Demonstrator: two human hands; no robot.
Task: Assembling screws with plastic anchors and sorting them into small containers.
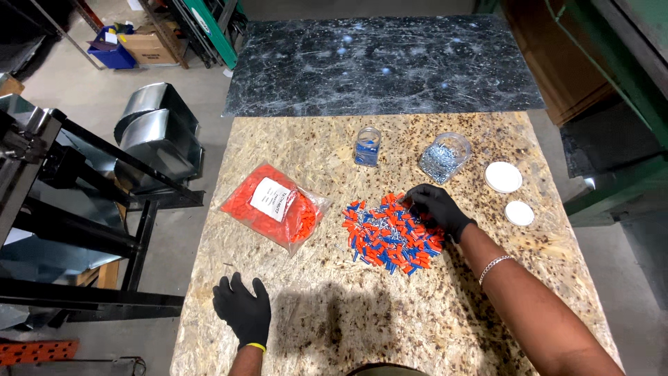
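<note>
A heap of small orange and blue connectors (390, 235) lies on the chipboard tabletop (334, 313). My right hand (435, 207), in a black glove with a silver bracelet at the wrist, rests on the heap's upper right edge, fingertips pinched among the pieces; whether it holds one cannot be told. My left hand (242, 308), also gloved, lies flat and spread on the board near the front edge, holding nothing. A clear bag of orange connectors (275, 206) with a white label sits left of the heap.
Behind the heap stand a small clear jar with blue pieces (367, 146) and a tilted clear jar of silvery parts (444, 157). Two white lids (503, 177) (519, 213) lie to the right. A dark marbled slab (383, 66) lies beyond; metal ducting (156, 132) and a black frame stand left.
</note>
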